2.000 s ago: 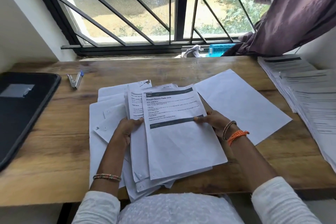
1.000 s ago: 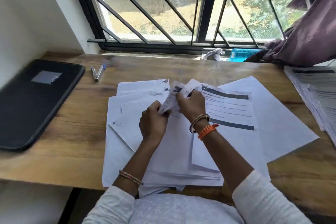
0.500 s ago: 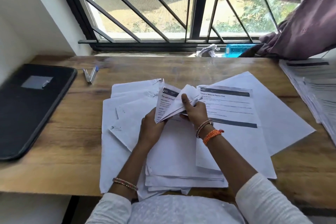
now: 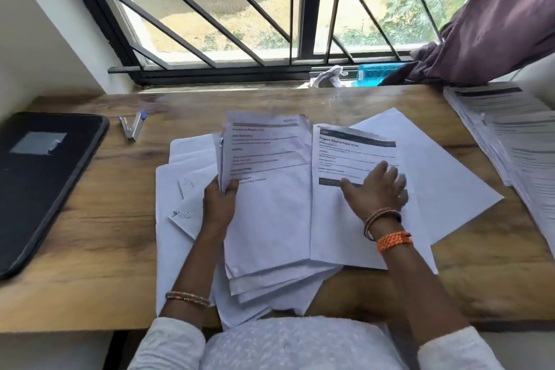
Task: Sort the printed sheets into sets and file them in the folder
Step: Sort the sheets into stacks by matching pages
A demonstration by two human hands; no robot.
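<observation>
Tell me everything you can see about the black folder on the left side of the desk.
The folder is black, flat and rectangular with rounded corners, and it looks like matte leather or plastic, with a raised border running along its edge. It lies closed on the wooden desk, at the far left, partly cut off by the picture's edge. A small grey, shiny rectangular patch sits on its cover. Neither hand touches it, and no sheet lies on it. The stapler lies just to its right, apart from it.
</observation>
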